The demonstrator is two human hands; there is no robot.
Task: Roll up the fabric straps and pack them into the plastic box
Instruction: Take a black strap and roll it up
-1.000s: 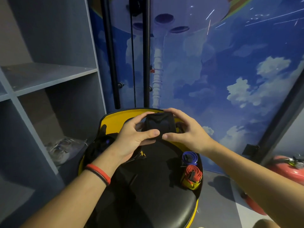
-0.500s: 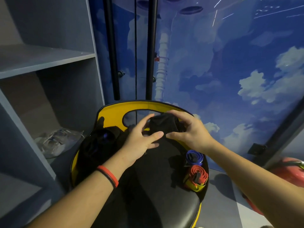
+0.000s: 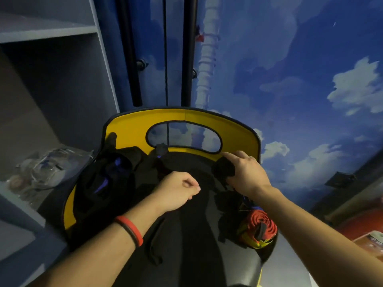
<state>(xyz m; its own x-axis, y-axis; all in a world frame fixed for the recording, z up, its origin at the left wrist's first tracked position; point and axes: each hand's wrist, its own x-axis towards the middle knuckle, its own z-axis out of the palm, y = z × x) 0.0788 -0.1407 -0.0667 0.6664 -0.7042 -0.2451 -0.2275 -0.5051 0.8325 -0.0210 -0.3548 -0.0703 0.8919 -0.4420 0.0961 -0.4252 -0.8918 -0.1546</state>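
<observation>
right hand (image 3: 246,175) curls round the rolled black fabric strap (image 3: 224,168), at my left of its palm, by the yellow chair back (image 3: 128,129); left hand (image 3: 178,191), nearer me, is fisted, contents i cannot tell.

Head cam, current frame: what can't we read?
Head view only:
Left hand: fingers curled; dark fabric beneath hides whether it holds anything.
Black strap roll in right hand: fingers cover it, black against black seat.
Dark pile on seat: strap count unreadable, underexposed.
Plastic box: not identifiable; object at lower-right edge is cut off.
</observation>
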